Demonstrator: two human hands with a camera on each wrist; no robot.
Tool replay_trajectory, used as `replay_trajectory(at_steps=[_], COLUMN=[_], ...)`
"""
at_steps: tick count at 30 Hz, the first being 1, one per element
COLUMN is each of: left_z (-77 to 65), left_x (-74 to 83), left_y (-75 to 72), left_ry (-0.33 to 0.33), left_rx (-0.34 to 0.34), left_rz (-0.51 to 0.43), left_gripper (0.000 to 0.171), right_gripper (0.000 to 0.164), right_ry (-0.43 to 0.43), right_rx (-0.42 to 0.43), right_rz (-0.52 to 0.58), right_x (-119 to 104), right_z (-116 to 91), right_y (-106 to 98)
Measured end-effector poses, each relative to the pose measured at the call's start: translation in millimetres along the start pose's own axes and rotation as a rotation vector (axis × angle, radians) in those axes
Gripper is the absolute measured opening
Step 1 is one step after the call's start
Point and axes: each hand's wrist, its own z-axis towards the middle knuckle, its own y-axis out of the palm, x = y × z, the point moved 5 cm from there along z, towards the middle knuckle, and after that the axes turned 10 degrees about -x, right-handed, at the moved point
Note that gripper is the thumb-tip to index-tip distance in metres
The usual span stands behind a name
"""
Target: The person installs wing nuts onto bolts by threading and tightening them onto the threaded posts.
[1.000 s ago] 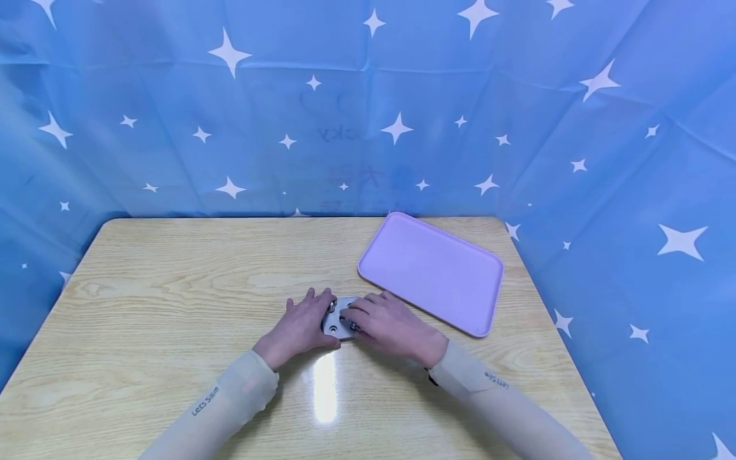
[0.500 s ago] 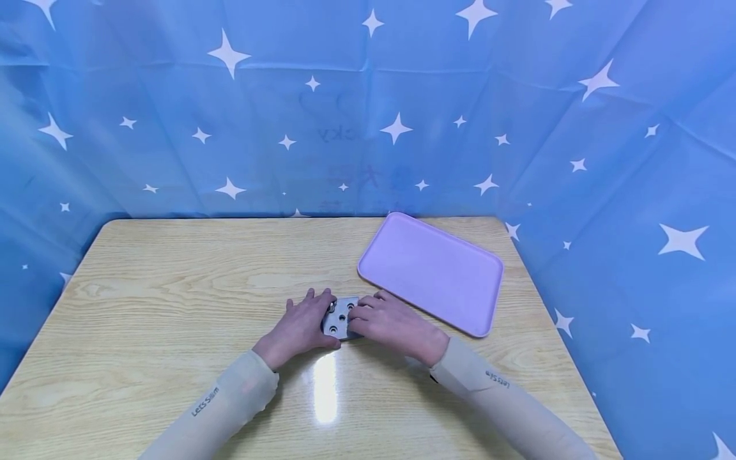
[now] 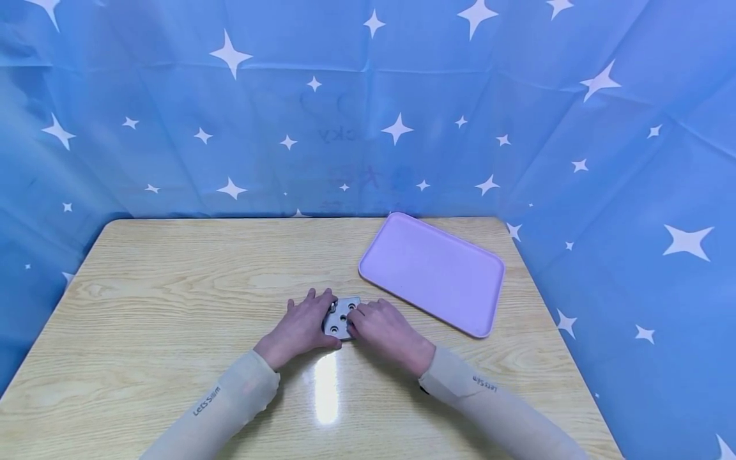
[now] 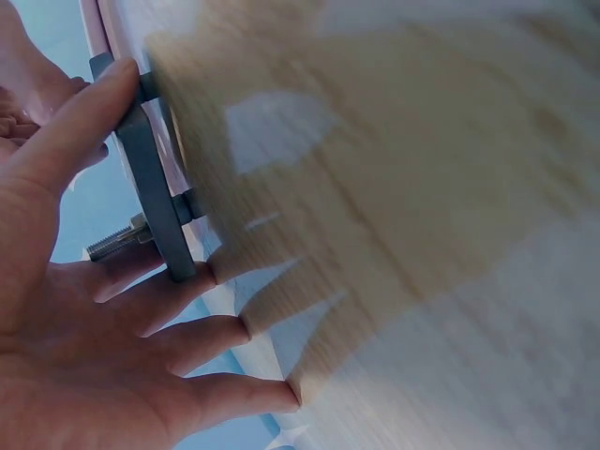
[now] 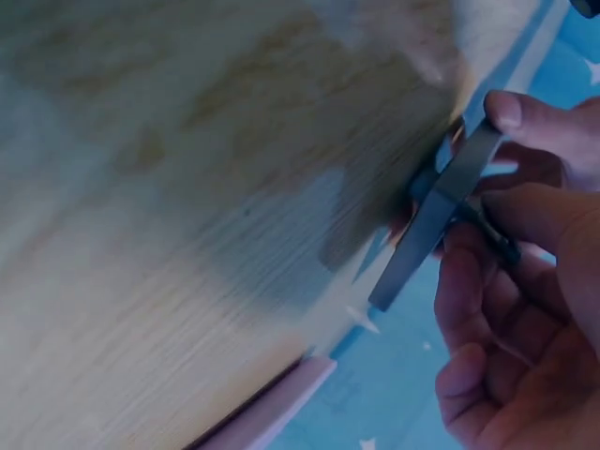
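A flat grey metal plate with several round holes lies near the middle of the wooden table. My left hand grips its left end, thumb on the near edge and fingertips at the far one. By those fingers a threaded bolt with a nut sticks up from the plate. Short dark feet show beneath it in the left wrist view. At the plate's right end, my right hand pinches a second upright bolt between curled fingers and thumb. Those fingers hide this bolt in the head view.
A shallow purple tray lies askew behind and to the right of my right hand. The wooden table runs back to a blue curtain with white stars, which also lines the right side.
My right fingers have drawn back from the plate's middle to its right end and curled in more tightly. The right forearm has shifted slightly left. My left hand and the plate stay put.
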Motion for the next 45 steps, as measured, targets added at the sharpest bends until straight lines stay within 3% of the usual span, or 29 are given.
replay_trajectory(at_steps=[5, 9, 14, 22, 28, 33, 41, 45], left_z=[-0.3, -0.7, -1.5, -0.9, 0.4, 0.1, -0.2, -0.3], left_x=[0.9, 0.7, -0.1, 0.0, -0.3, 0.2, -0.7, -0.6], left_y=[-0.8, -1.6, -2.0, -2.4, -1.6, -1.7, -1.3, -1.6], left_ry=[0.017, 0.025, 0.013, 0.003, -0.003, -0.004, -0.004, 0.012], left_rx=[0.004, 0.004, -0.008, -0.005, -0.009, -0.008, -0.006, 0.000], left_rz=[-0.001, -0.001, -0.001, 0.003, -0.008, -0.007, -0.005, 0.007], left_gripper=[0.092, 0.091, 0.091, 0.091, 0.093, 0.094, 0.095, 0.092], right_gripper=[0.028, 0.046, 0.040, 0.030, 0.015, 0.007, 0.009, 0.031], right_ry=[0.058, -0.031, -0.205, -0.257, -0.200, -0.110, -0.002, 0.045], right_rx=[-0.061, -0.126, -0.177, -0.189, -0.083, -0.020, -0.018, -0.050], right_rz=[0.096, 0.130, 0.013, -0.070, -0.122, -0.090, -0.030, 0.080], right_x=[4, 10, 13, 12, 9, 4, -3, 1], right_z=[-3, -6, -11, -11, -8, -6, -4, -4], right_y=[-1, -10, -16, -13, -10, -4, 0, -1])
